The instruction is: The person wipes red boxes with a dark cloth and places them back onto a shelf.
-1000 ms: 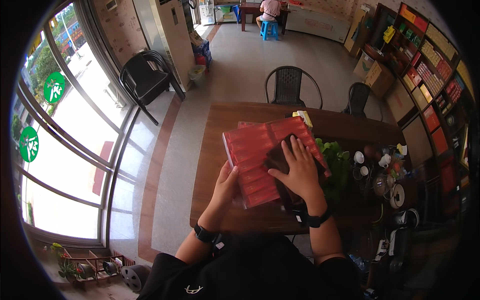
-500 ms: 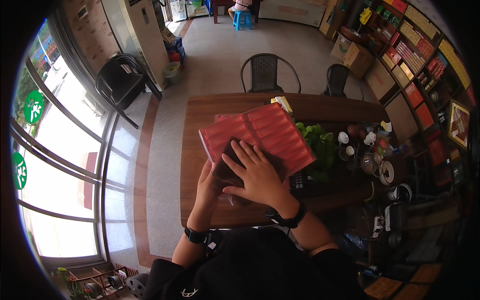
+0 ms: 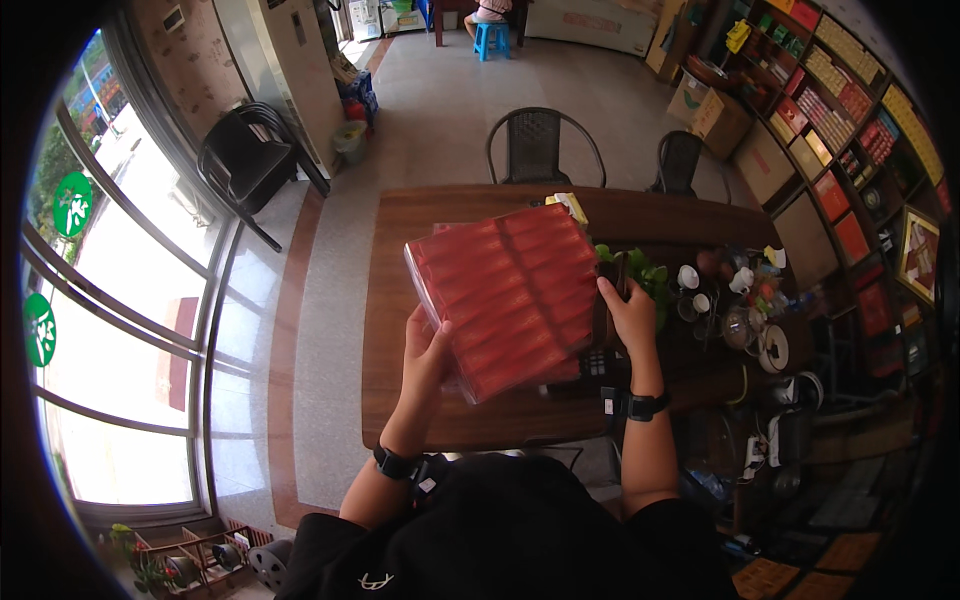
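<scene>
Off the face of the clear-wrapped red pack (image 3: 505,300) — where it lay flat half a second ago — the right hand (image 3: 632,315) has swung to the pack's right edge, taking a dark brown flat pad (image 3: 605,318) with it and baring two columns of red packets. That hand now pinches the pad between thumb and fingers, the pad turned nearly edge-on; whether it also touches the pack cannot be told. Well apart from it, the left hand (image 3: 425,355) is clamped on the pack's lower left edge, thumb along the side, most of the fingers hidden. Held at a slant, the pack sits at the centre of the frame above the brown wooden table (image 3: 390,330), with red edges of something similar showing behind it. A leafy green plant (image 3: 652,278) stands just beyond the right hand, and white cups (image 3: 688,277) lie farther right. Below the pack's lower right corner is a dark keypad (image 3: 597,362) — partly covered. Black armchairs (image 3: 533,145) stand past the table's far edge, while packed shelves (image 3: 830,150) fill the upper right.
</scene>
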A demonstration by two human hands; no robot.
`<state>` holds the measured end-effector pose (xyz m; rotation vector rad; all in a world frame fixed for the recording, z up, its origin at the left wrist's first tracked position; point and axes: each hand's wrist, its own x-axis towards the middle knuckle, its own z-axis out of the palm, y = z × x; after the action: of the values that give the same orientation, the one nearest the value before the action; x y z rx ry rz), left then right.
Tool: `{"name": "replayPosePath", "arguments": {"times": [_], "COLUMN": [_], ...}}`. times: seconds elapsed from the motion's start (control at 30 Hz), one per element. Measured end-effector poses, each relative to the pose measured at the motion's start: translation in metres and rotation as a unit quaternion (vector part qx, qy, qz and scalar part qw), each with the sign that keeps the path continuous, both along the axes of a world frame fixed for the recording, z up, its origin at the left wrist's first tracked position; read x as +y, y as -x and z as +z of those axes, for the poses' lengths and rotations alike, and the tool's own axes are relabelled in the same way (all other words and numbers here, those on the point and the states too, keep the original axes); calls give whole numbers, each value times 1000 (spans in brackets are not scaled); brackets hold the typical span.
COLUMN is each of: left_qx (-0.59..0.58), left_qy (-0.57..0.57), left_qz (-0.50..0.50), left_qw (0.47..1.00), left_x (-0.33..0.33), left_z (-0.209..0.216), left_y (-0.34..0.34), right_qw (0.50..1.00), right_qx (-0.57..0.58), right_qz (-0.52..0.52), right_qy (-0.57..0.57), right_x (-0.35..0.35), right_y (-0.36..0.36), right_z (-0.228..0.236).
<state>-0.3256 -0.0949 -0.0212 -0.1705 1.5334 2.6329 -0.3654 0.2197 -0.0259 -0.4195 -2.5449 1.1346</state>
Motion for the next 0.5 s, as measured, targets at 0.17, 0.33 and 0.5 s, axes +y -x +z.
{"name": "replayPosePath", "arguments": {"times": [0.17,0.33,0.5], "left_qx": [86,219,253], "left_qy": [-11,53,232], "left_qz": [-39,-69,-46], "left_qw": [996,972,938], "left_x": [-6,-37,-53], "left_z": [22,45,52], "left_y": [-13,-1,20], "right_qw": [981,941,874], "right_qx": [129,268,337], "right_qz": [-21,-38,-59], "right_qy": [142,201,344], "right_x": [1,-35,-57], "right_y": [-17,-20,-13], "right_z": [-11,29,63]}}
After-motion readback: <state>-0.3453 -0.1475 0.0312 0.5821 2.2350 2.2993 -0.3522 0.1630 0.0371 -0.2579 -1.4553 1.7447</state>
